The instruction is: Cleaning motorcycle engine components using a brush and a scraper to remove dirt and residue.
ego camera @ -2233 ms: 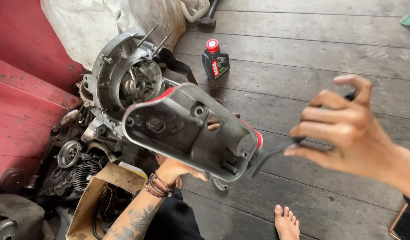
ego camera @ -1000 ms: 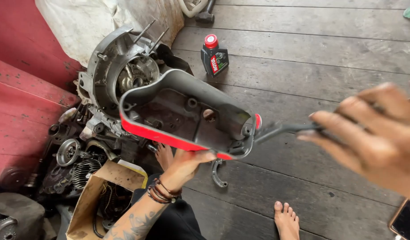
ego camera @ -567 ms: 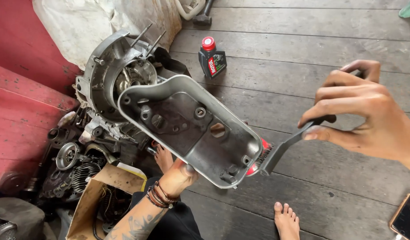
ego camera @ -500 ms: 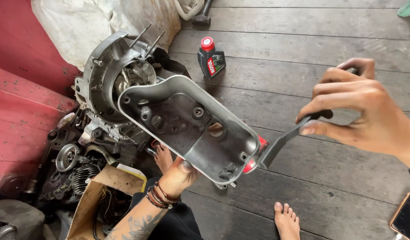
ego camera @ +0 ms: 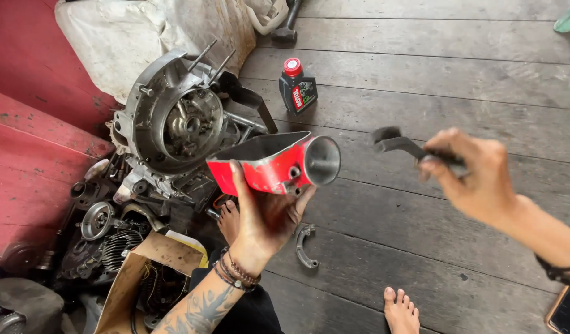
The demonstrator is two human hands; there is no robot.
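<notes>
Red engine side cover (ego camera: 269, 166) held end-on in the left hand (ego camera: 263, 213), above the wooden floor (ego camera: 421, 247).

Left grip closed from beneath, turning the cover's round opening toward the right hand (ego camera: 473, 179), which is closed on a dark lever (ego camera: 396, 143), apparently a kick arm (blurred); the stripped engine case (ego camera: 173, 117) stands behind.

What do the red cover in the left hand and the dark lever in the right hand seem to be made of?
Red cover: looks like cast metal, bare grey inside, with chipped red paint outside. Dark lever: probably steel with a dull black finish, though it is blurred.
</notes>
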